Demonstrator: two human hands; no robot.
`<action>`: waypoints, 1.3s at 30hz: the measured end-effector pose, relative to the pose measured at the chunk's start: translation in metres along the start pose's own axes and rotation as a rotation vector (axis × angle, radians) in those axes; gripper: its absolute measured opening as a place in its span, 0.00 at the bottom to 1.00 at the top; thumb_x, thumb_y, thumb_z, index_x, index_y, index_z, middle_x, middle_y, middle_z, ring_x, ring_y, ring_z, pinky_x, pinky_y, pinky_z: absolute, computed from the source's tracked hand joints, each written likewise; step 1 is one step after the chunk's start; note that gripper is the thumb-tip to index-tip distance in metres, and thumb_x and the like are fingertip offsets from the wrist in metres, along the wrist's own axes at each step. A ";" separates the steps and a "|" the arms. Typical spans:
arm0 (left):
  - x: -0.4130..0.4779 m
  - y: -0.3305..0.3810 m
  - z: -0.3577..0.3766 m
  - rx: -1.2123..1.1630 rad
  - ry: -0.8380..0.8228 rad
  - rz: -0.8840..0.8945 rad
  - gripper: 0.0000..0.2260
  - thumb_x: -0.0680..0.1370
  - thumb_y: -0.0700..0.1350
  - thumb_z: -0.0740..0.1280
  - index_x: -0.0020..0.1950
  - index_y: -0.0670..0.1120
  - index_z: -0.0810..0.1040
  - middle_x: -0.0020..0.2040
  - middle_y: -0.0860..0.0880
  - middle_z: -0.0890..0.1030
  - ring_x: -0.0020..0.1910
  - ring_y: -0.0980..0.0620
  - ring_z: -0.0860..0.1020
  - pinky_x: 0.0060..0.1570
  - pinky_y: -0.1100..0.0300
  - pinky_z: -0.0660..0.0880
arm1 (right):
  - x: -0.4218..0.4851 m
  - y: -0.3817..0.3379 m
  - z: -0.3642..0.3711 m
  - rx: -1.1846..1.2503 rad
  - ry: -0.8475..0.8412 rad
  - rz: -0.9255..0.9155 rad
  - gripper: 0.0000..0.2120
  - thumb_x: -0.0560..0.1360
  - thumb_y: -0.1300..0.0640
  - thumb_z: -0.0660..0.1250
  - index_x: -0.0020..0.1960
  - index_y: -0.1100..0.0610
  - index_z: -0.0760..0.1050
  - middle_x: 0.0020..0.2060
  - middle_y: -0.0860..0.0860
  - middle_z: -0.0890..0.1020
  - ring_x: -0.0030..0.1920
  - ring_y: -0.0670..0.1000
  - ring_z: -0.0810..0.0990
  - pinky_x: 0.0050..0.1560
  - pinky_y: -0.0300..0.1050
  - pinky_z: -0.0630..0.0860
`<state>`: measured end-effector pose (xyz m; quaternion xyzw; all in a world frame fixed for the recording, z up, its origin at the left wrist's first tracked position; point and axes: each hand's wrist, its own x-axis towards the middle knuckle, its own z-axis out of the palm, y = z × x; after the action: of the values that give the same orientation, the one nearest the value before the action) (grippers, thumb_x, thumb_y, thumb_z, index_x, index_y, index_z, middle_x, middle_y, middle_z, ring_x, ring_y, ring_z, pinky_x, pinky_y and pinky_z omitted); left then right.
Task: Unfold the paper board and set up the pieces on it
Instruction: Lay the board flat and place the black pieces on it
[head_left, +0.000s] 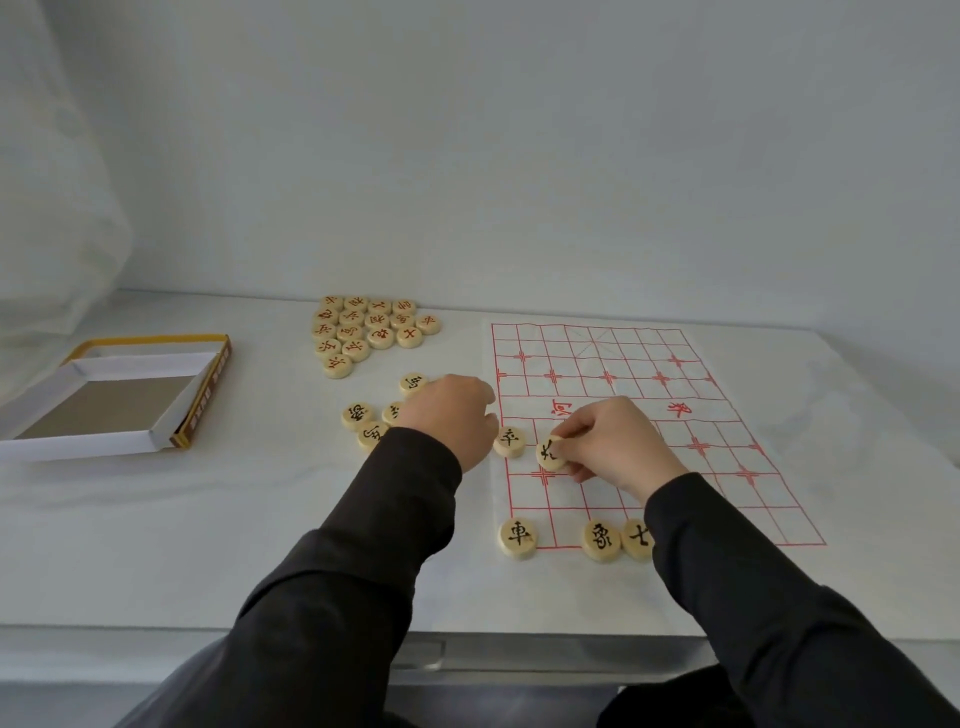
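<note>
The board (623, 358) lies unfolded at centre right of the desk (234, 519). The right grip (613, 441) pinches a tilted black piece (548, 452) at its lower left, just above a red-marked crossing, which is probably its spot. The left grip (447, 415) curls over loose black pieces (357, 414) left of the board; whether it holds one cannot be told.

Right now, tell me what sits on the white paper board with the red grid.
Five round wooden pieces with black characters: three along the near edge, one at the left edge, one pinched by the right hand. The hand and dark sleeve cover part of the grid.
</note>
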<state>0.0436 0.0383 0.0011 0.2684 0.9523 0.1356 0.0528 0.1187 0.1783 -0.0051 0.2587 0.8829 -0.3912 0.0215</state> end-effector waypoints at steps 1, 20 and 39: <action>0.001 -0.001 0.000 0.002 0.003 -0.004 0.15 0.80 0.47 0.57 0.66 0.48 0.72 0.56 0.50 0.78 0.52 0.52 0.76 0.50 0.60 0.73 | 0.001 -0.001 0.001 -0.005 0.004 -0.002 0.07 0.74 0.64 0.68 0.52 0.61 0.79 0.41 0.56 0.82 0.34 0.48 0.81 0.39 0.39 0.80; 0.001 -0.001 0.000 0.008 0.000 0.005 0.16 0.80 0.48 0.56 0.66 0.48 0.71 0.56 0.49 0.78 0.51 0.51 0.76 0.49 0.60 0.73 | 0.001 -0.006 -0.003 -0.433 0.018 -0.219 0.10 0.76 0.61 0.64 0.56 0.56 0.80 0.53 0.51 0.81 0.52 0.49 0.78 0.53 0.39 0.73; 0.002 -0.002 -0.001 -0.010 -0.004 -0.018 0.17 0.80 0.48 0.57 0.68 0.48 0.70 0.59 0.49 0.77 0.54 0.51 0.76 0.53 0.59 0.74 | -0.009 -0.006 -0.004 -0.730 -0.126 -0.271 0.16 0.71 0.43 0.69 0.50 0.54 0.78 0.46 0.50 0.79 0.46 0.50 0.76 0.44 0.40 0.71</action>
<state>0.0410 0.0379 0.0012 0.2599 0.9538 0.1394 0.0570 0.1238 0.1734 0.0038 0.0908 0.9871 -0.0658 0.1145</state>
